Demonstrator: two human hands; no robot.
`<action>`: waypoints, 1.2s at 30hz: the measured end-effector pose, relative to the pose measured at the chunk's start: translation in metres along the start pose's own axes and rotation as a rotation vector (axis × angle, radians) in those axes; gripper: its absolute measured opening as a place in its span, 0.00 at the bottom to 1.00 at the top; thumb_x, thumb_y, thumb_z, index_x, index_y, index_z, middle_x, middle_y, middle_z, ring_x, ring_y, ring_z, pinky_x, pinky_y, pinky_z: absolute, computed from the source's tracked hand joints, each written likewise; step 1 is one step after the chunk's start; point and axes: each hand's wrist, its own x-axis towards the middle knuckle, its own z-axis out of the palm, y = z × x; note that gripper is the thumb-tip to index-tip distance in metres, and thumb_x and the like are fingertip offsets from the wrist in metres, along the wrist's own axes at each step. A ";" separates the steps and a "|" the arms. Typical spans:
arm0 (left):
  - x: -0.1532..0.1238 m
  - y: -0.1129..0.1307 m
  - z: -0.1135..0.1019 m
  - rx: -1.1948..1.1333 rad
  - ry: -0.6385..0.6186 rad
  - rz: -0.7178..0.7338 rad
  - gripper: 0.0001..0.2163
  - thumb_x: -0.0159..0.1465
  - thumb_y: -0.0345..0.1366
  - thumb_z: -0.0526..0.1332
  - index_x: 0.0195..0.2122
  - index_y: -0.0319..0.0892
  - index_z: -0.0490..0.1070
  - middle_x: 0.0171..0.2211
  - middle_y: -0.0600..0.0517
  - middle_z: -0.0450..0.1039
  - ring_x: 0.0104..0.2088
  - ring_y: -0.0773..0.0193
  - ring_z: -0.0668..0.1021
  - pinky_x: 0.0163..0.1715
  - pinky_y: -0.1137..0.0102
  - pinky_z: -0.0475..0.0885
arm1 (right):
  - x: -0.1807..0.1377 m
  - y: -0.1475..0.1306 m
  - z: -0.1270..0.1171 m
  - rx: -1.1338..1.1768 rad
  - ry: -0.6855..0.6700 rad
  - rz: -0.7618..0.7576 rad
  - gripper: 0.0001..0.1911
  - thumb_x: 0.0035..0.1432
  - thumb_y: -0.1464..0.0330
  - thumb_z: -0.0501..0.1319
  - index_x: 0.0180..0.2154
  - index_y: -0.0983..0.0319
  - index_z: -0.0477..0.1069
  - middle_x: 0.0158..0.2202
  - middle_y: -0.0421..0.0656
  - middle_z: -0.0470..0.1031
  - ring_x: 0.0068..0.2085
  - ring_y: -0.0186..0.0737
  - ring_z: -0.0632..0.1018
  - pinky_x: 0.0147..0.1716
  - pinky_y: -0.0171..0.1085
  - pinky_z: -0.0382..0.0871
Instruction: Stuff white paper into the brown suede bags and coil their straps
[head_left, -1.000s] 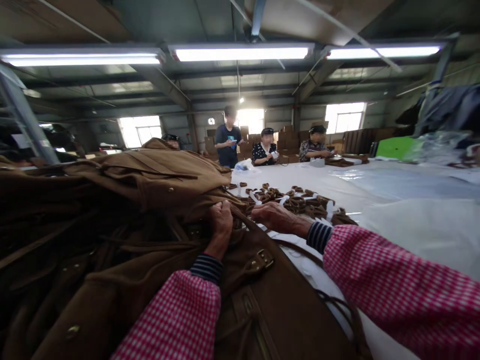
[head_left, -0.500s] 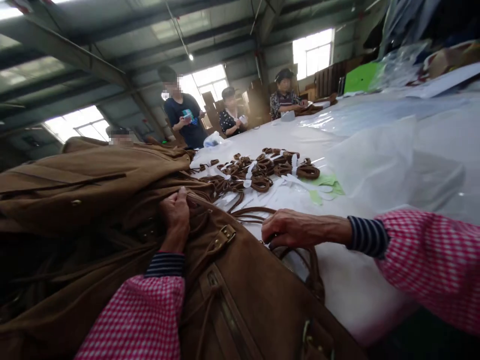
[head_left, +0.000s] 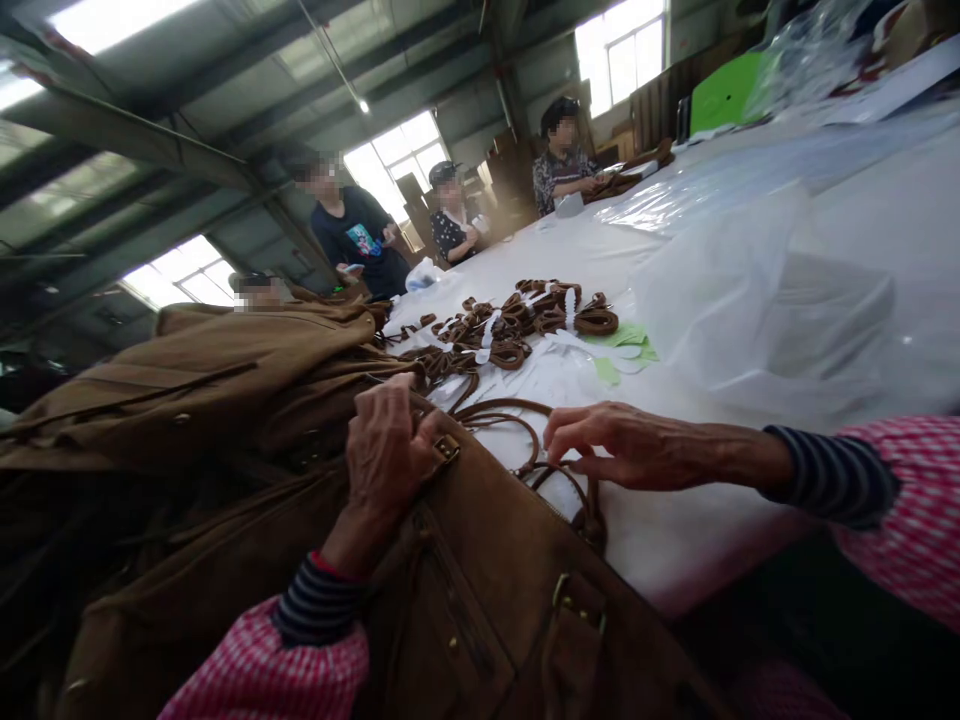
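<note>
A brown bag point(head_left: 517, 540) with brass fittings and a front zip lies tilted at the near edge of the table. My left hand point(head_left: 390, 445) is closed over its upper edge, beside a brass buckle point(head_left: 448, 449); the fingertips are hidden behind that edge. Past the bag's right side, my right hand point(head_left: 630, 445) reaches in with its fingers apart and bent. Its fingertips are at a loop of thin brown leather strap point(head_left: 517, 405), perhaps touching it. More of the looped strap lies under that hand, partly behind the bag.
Several tied bundles of brown straps point(head_left: 510, 330) with white tags lie mid-table. More brown bags point(head_left: 172, 390) are heaped on the left. A clear plastic sheet point(head_left: 757, 310) and green paper scraps point(head_left: 626, 352) lie to the right. Co-workers point(head_left: 352, 225) are at the far side.
My left hand has shifted along the bag's edge to the buckle. My right hand has loosened from a closed grip at the strap, its fingers now spread. The view has turned slightly.
</note>
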 end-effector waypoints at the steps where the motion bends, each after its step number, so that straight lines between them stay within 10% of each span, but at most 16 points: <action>1: -0.011 0.014 -0.006 0.018 -0.068 0.157 0.24 0.68 0.40 0.63 0.64 0.45 0.64 0.64 0.42 0.66 0.64 0.46 0.66 0.59 0.52 0.67 | -0.006 -0.006 0.000 0.006 -0.015 0.003 0.13 0.62 0.79 0.58 0.44 0.62 0.76 0.45 0.44 0.76 0.42 0.38 0.76 0.45 0.36 0.67; 4: -0.041 0.041 -0.007 -0.013 -0.323 0.415 0.18 0.71 0.45 0.60 0.61 0.51 0.67 0.66 0.49 0.64 0.67 0.50 0.64 0.61 0.52 0.65 | -0.021 -0.024 0.004 -0.007 -0.122 0.021 0.14 0.59 0.80 0.60 0.44 0.60 0.75 0.44 0.41 0.76 0.43 0.37 0.76 0.46 0.35 0.66; 7: -0.058 0.051 -0.004 -0.059 -0.456 0.377 0.20 0.72 0.48 0.57 0.62 0.49 0.66 0.66 0.47 0.65 0.67 0.50 0.64 0.64 0.48 0.62 | -0.033 -0.033 0.014 -0.043 -0.166 0.055 0.14 0.58 0.78 0.63 0.44 0.59 0.74 0.43 0.39 0.75 0.45 0.38 0.76 0.45 0.34 0.66; 10: -0.070 0.066 -0.019 -0.166 -0.405 0.311 0.19 0.73 0.47 0.56 0.61 0.45 0.66 0.65 0.45 0.66 0.66 0.53 0.66 0.64 0.51 0.63 | -0.038 -0.030 0.026 -0.101 -0.089 0.020 0.06 0.63 0.75 0.62 0.41 0.60 0.74 0.42 0.39 0.74 0.43 0.37 0.75 0.43 0.34 0.65; 15: -0.109 0.099 -0.052 -0.323 -0.416 0.679 0.20 0.73 0.51 0.56 0.60 0.47 0.68 0.66 0.49 0.66 0.66 0.55 0.67 0.64 0.59 0.65 | -0.042 -0.015 0.035 -0.307 -0.058 -0.116 0.05 0.67 0.75 0.57 0.39 0.61 0.69 0.38 0.40 0.72 0.35 0.35 0.73 0.33 0.34 0.62; 27: -0.128 0.097 -0.054 -0.533 -0.453 0.685 0.21 0.74 0.46 0.56 0.63 0.41 0.65 0.63 0.48 0.71 0.68 0.60 0.66 0.69 0.66 0.60 | -0.014 -0.007 0.036 -0.668 -0.056 -0.253 0.14 0.62 0.84 0.51 0.38 0.62 0.66 0.35 0.42 0.71 0.31 0.38 0.69 0.27 0.37 0.55; 36: -0.136 0.088 -0.039 -0.610 -0.427 0.679 0.23 0.73 0.47 0.57 0.65 0.40 0.62 0.64 0.45 0.69 0.69 0.58 0.64 0.69 0.65 0.62 | 0.021 0.011 0.057 -0.595 -0.017 -0.046 0.12 0.58 0.84 0.55 0.39 0.63 0.67 0.35 0.42 0.73 0.33 0.37 0.72 0.30 0.35 0.57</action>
